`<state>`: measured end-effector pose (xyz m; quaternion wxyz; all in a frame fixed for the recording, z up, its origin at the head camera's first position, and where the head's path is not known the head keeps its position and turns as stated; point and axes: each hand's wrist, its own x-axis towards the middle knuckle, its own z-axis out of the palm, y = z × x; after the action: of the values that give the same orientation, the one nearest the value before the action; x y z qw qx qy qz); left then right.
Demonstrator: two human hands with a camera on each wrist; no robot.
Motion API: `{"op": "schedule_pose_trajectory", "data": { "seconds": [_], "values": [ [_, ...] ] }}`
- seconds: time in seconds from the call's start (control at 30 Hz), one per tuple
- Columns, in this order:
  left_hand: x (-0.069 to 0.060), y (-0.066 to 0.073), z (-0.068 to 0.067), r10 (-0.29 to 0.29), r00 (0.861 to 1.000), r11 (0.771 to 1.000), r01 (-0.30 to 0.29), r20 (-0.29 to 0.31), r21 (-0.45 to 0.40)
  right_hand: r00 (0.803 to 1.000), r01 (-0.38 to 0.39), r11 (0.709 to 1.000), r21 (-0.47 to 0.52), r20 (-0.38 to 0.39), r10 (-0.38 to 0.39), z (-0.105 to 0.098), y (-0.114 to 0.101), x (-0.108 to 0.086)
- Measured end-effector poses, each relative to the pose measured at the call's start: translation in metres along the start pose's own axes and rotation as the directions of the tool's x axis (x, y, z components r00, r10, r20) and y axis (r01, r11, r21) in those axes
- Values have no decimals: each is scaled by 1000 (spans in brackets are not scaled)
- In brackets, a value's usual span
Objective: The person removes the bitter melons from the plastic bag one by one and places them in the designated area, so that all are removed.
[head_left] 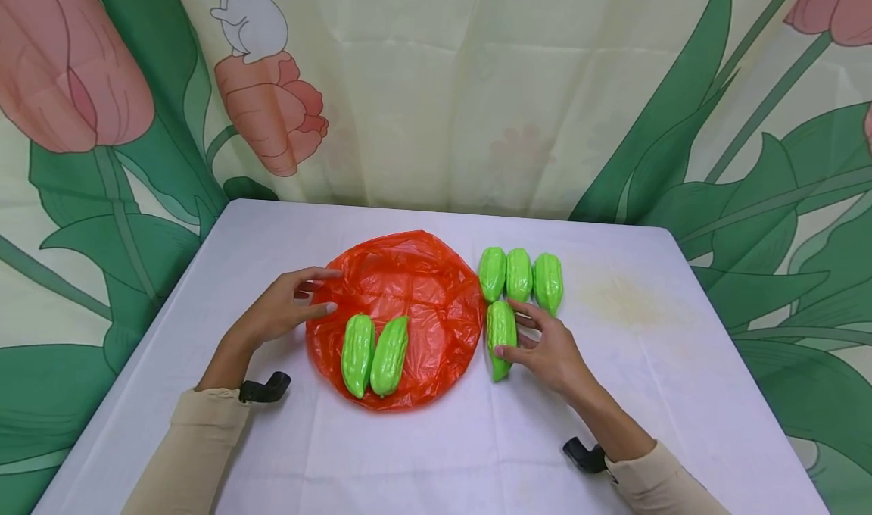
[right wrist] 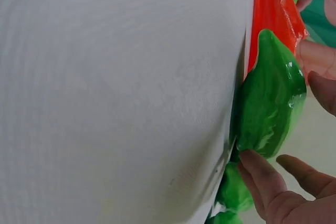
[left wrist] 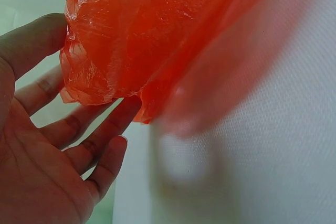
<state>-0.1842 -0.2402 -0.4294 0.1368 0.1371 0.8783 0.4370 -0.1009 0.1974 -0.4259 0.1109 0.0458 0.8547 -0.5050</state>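
Note:
A red plastic bag [head_left: 422,295] is spread in a round shape on the table, its rim crumpled. Two glossy green ridged gourds [head_left: 389,356] lie on its near part. At the bag's left rim is my left hand [head_left: 289,303], thumb and fingers spread apart; the left wrist view has its fingertips against the red film [left wrist: 136,35]. My right hand [head_left: 552,344] reaches around another green gourd [head_left: 502,329] just right of the bag. In the right wrist view a fingertip touches this gourd's end [right wrist: 270,98], while the thumb stands slightly off its side.
Three more green gourds [head_left: 519,273] sit in a row behind the right hand, beside the bag's right rim. A white cloth [head_left: 409,462] covers the table, with a faint yellowish stain [head_left: 623,299] at right. Behind hangs a printed curtain [head_left: 436,106] with tulips and a rabbit.

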Motion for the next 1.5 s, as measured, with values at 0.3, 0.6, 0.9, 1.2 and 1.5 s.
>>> {"op": "schedule_pose_trajectory", "data": {
  "seconds": [0.3, 0.6, 0.9, 1.2, 1.5],
  "values": [
    [3, 1, 0, 4, 1000, 1000, -4, 1, 8, 993, 84, 993, -80, -82, -91, -2, -9, -4],
    [4, 1, 1, 7, 1000, 1000, -7, 6, 4, 973, 160, 983, -95, -154, -174, 9, -24, -11],
    [4, 1, 0, 7, 1000, 1000, -7, 4, 2, 967, 229, 973, -10, -110, -228, 37, -40, -21],
    [3, -1, 0, 16, 1000, 1000, -16, 6, -3, 971, 236, 971, 36, -55, -234, 64, -51, -28],
    [2, 0, -1, 8, 1000, 1000, -8, 5, -1, 967, 254, 964, 82, -27, -252, 86, -58, -30]
  ]
}}
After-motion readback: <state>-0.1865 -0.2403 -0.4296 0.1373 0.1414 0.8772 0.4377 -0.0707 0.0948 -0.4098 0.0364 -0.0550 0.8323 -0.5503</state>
